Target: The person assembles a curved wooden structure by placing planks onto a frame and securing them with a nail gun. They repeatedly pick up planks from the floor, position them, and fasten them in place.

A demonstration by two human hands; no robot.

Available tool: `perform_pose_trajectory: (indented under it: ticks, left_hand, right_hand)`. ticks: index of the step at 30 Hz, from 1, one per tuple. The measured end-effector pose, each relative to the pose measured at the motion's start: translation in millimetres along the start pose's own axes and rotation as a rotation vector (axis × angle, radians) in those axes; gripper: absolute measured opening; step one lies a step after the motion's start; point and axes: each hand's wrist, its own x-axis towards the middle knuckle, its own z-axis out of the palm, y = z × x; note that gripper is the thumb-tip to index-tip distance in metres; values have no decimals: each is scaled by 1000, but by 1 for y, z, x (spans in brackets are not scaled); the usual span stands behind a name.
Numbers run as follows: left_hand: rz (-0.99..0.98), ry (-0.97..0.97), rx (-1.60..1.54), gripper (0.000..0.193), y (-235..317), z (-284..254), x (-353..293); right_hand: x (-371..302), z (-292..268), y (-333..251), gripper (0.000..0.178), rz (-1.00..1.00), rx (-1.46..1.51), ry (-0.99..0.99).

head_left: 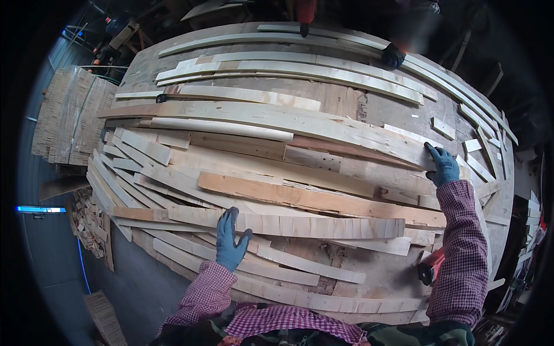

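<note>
My left hand (232, 243), in a blue-grey glove, has its thumb spread from its fingers. Its fingertips touch a pale wooden strip (323, 227) with crosswise markings. At the right, my gloved right hand (444, 165) has its fingers and thumb around the end of a long, wide wooden board (277, 118). This board runs leftward across the table over other pieces. Between my hands lies an orange-tinted board (311, 199) with a rough edge. A red and black tool (430, 268), its kind unclear, lies beside my right forearm.
Many loose strips cover the wooden worktable (381, 109). Across it, another person's dark-gloved hand (393, 56) rests by the far strips, with a red tool (304, 12) nearby. Wrapped wood bundles (72, 118) stand at the left, above a pile of offcuts (89, 228).
</note>
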Motion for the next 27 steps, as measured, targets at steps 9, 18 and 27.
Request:
perform_pose_trajectory:
  ticks: [9, 18, 27]
  left_hand:
    - [5, -44, 108, 60, 30, 13, -50]
    - [-63, 24, -49, 58, 13, 10, -62]
    - [-299, 124, -442, 60, -3, 13, -108]
  right_hand:
    - [86, 48, -48, 93, 168, -79, -150]
    - [-4, 84, -70, 85, -142, 203, 250]
    - [-141, 82, -192, 116, -320, 69, -136]
